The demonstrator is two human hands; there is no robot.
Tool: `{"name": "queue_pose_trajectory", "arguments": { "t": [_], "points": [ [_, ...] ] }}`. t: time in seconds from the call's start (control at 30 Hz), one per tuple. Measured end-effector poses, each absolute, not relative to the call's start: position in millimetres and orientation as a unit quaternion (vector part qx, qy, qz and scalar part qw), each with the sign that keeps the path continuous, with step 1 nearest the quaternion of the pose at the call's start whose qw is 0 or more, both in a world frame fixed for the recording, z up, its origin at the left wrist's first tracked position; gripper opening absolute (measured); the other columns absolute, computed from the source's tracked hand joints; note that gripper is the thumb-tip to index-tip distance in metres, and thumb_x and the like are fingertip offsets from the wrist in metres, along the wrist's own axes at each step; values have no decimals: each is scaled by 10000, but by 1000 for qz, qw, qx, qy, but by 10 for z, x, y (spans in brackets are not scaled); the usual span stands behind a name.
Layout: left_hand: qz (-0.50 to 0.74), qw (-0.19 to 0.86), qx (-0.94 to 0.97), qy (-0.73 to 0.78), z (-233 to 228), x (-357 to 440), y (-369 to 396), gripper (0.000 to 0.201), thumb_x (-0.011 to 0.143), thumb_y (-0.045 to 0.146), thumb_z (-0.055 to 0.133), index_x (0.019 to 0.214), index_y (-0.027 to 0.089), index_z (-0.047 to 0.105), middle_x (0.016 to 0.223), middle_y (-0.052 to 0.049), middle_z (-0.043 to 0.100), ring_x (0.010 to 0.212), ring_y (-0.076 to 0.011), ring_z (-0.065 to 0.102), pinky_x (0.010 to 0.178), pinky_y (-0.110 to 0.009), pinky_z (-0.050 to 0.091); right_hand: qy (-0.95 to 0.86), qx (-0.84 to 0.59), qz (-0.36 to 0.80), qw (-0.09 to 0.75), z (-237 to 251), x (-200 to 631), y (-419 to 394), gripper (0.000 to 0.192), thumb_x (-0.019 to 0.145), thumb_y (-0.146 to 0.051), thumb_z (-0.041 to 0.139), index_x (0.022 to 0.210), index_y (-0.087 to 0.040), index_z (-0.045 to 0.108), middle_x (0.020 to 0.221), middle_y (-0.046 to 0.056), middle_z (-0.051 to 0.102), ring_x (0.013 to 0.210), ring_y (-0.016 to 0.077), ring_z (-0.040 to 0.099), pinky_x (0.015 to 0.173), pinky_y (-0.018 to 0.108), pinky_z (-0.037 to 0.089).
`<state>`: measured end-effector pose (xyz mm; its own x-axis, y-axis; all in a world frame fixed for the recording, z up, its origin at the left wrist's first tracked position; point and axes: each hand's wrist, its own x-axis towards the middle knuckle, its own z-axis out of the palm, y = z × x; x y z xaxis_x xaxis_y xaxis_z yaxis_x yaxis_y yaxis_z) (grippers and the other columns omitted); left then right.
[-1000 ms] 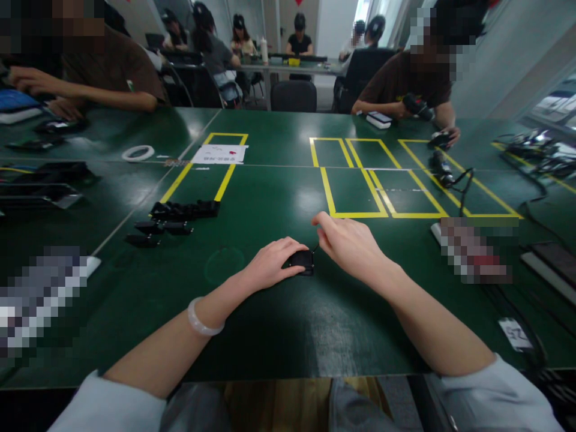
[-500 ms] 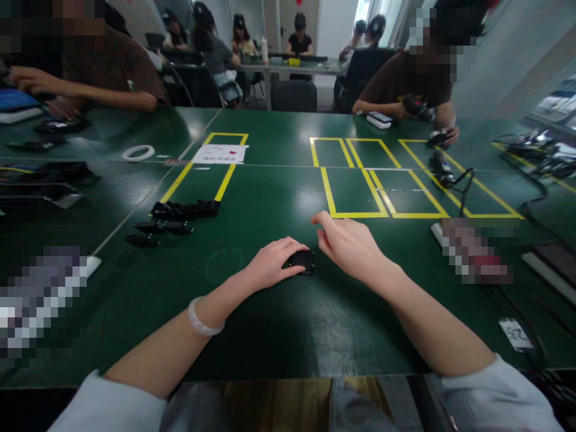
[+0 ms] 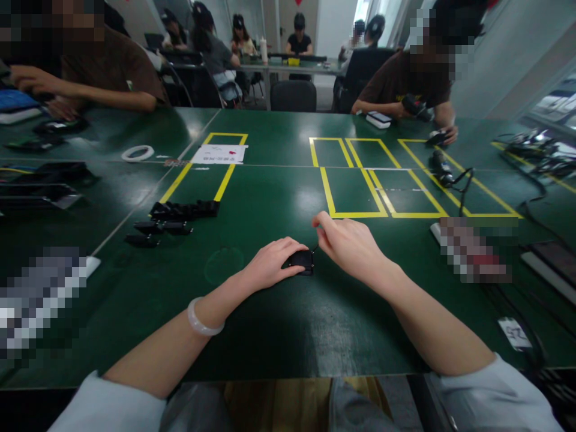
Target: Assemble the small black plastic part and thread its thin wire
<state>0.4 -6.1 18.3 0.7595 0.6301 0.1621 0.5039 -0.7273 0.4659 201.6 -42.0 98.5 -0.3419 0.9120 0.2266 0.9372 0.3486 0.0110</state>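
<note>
My left hand (image 3: 275,263) grips a small black rectangular part (image 3: 302,261) from its left side, thumb along the near edge and fingers over the far edge. The part rests on the green table and shows small shiny dots at its corners. Close to its right side, my right hand (image 3: 348,240) is closed in a pinch around a thin dark rod (image 3: 315,246). The rod's lower end meets the part's far right corner; its upper end is hidden by my fingers, so its exact kind does not show.
Several black parts (image 3: 184,209) lie to the left near a yellow tape outline. Farther off are a white tape roll (image 3: 137,153) and a paper sheet (image 3: 222,154). A black corded tool (image 3: 442,168) lies right, beyond a blurred-out device (image 3: 472,249). Co-workers sit across the table.
My right index finger has curled slightly more at the top of the rod. The black part and my left hand stay in place.
</note>
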Motion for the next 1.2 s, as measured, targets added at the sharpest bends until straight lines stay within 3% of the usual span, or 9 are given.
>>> {"name": "queue_pose_trajectory", "arguments": {
  "t": [0.17, 0.33, 0.63, 0.87, 1.07, 1.2],
  "points": [
    [160, 202, 916, 306, 181, 8, -60, 369, 886, 399, 555, 1224, 252, 526, 1143, -70, 569, 1044, -228, 555, 928, -371, 453, -821, -558, -62, 104, 990, 2022, -437, 248, 931, -262, 305, 1034, -183, 516, 746, 17, 673, 643, 133, 601, 563, 257, 245],
    [152, 200, 920, 301, 207, 19, -63, 364, 891, 396, 551, 1215, 234, 524, 1148, -71, 571, 1052, -228, 553, 935, -365, 450, -811, -575, -83, 68, 981, 2032, -415, 370, 970, -399, 246, 915, -197, 551, 695, 30, 668, 604, 147, 587, 529, 270, 183],
    [156, 202, 917, 306, 187, 12, -58, 360, 883, 401, 560, 1206, 244, 538, 1137, -71, 574, 1034, -225, 565, 926, -368, 459, -819, -560, -45, 114, 1000, 2031, -429, 250, 907, -219, 331, 1051, -188, 533, 822, 22, 692, 666, 126, 598, 563, 253, 246],
    [157, 200, 918, 304, 194, 13, -65, 357, 889, 396, 554, 1213, 248, 533, 1145, -72, 570, 1046, -229, 556, 926, -362, 456, -804, -585, -81, 67, 981, 2043, -400, 368, 968, -385, 251, 907, -195, 561, 696, 38, 671, 596, 137, 578, 530, 270, 179],
    [154, 203, 916, 310, 187, 7, -64, 362, 884, 394, 562, 1214, 249, 533, 1153, -69, 563, 1039, -227, 556, 926, -364, 453, -812, -573, -60, 93, 980, 2037, -415, 261, 933, -258, 305, 1085, -199, 510, 744, 9, 680, 630, 140, 605, 541, 256, 231],
    [153, 201, 918, 306, 177, 5, -58, 375, 886, 395, 560, 1231, 255, 521, 1162, -68, 560, 1046, -227, 553, 927, -363, 453, -813, -569, -51, 112, 980, 2031, -425, 256, 926, -267, 320, 1100, -184, 489, 751, 7, 678, 635, 139, 608, 548, 255, 249]
  ]
}}
